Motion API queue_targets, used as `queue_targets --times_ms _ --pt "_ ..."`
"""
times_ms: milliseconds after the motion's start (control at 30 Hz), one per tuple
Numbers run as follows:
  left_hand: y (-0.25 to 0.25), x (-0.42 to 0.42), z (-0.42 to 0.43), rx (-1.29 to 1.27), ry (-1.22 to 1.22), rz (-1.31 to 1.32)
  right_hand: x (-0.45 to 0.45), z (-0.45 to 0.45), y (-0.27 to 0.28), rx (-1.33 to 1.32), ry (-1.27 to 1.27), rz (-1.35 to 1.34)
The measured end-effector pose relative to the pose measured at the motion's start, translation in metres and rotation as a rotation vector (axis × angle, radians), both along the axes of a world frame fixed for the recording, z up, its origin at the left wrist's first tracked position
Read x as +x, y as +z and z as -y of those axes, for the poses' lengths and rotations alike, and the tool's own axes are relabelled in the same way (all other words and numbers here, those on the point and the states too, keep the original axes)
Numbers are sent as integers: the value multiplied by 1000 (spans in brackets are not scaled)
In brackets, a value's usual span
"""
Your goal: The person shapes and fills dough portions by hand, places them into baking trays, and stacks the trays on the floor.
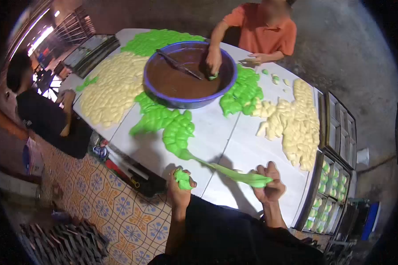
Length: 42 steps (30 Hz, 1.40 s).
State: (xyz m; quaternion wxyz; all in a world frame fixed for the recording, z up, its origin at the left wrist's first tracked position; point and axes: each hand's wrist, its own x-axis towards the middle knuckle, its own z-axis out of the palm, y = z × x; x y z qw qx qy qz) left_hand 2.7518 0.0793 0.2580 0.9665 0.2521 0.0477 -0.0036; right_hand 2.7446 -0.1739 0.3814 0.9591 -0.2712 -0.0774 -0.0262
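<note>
My left hand (177, 196) is closed around a lump of soft green dough (182, 179) near the table's front edge. My right hand (275, 190) grips the end of a long stretched strip of green dough (234, 173). That strip thins out leftward and joins a larger mass of green dough pieces (177, 134) on the white tabletop (212, 128). Beyond it stands a purple basin (185, 104) of brown filling, with a dark twisted rod (181, 66) lying across the inside.
Cream dough pieces (108, 90) cover the left side, and more cream pieces (298, 128) lie at the right. Trays of green-and-white pieces (325, 196) stand at the right edge. One co-worker in orange (269, 33) reaches into the basin; another in black (44, 115) sits left.
</note>
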Motion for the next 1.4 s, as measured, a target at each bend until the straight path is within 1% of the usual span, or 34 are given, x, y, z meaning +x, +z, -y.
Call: queue_targets --times_ms 33,100,167,200,267,333,367,400,433,467,500,567,600,633,667,700,733,767,800,833,867,933,967,1000,1033,1067,1100,1133,1167,1233,1267,1367,1400 --pt "7 5 11 45 -31 -27 -7 11 13 169 31 18" --pt "13 9 26 197 -89 6 -18 34 41 407 -116 57" --pt "24 12 39 355 -149 13 -9 50 59 38 -310 284" --pt "16 15 43 466 -200 90 -5 63 36 -132 -387 182" --pt "24 17 58 561 -276 158 4 89 -9 -484 -493 -40" --pt "27 18 74 647 -365 231 32 90 -80 -1106 -290 -258" --pt "39 20 80 753 -438 289 24 75 -79 -1443 -255 -198" --pt "42 23 88 805 -491 323 16 57 -70 -1773 -240 -112" --pt "42 25 95 857 -541 352 6 34 -58 -1388 -273 -263" --pt "37 28 100 950 -539 512 0 23 -57 -1150 -206 -298" --pt "41 26 105 777 -716 391 -5 16 -57 -909 -143 -326" --pt "45 28 117 1011 -653 634 -8 8 -53 -1082 -151 -340" --pt "44 23 119 923 -623 605 -8 15 -56 -1228 -193 -368" --pt "46 26 116 862 -614 526 -7 30 -59 -1385 -397 -229" --pt "49 29 113 799 -600 449 -4 44 -61 -1263 -622 -294" --pt "42 34 98 887 -597 408 -1 61 -51 -1113 -818 -401" --pt "37 36 87 579 -582 183 -8 76 -36 -951 -845 -605" --pt "33 38 77 261 -509 -26 -1 86 -35 -1089 -1212 -310" --pt "27 39 78 110 -461 -63 6 93 -40 -1249 -1107 -315" --pt "24 37 79 -38 -413 -101 4 107 -60 -1830 -820 -353" --pt "24 37 84 43 -385 -52 3 122 -81 -2355 -541 -196" --pt "28 40 105 192 -298 47 -7 93 -81 -2014 -455 -156" --pt "31 39 115 268 -287 7 -8 70 -68 -1708 -395 -259" --pt "36 39 128 256 -291 56 -9 48 -55 -1396 -370 -355" --pt "42 39 140 246 -303 111 -11 26 -33 -1253 -309 -435" --pt "44 36 151 319 -299 180 -9 15 -37 -1092 -257 -328" --pt "59 33 161 391 -297 245 -4 4 -48 -1094 -372 -209" --pt "75 23 165 326 -342 143 -3 5 -53 -1132 -437 -165" --pt "67 23 162 485 -296 256 1 8 -50 -1171 -499 -117" --pt "43 26 149 803 -177 480 3 16 -34 -1136 -547 -113" --pt "53 21 143 792 -288 273 2 17 -32 -1206 -518 -72" --pt "41 18 143 794 -196 109 12 25 -46 -1313 -289 -28" --pt "44 19 141 822 -219 47 20 29 -51 -1258 -281 -109"
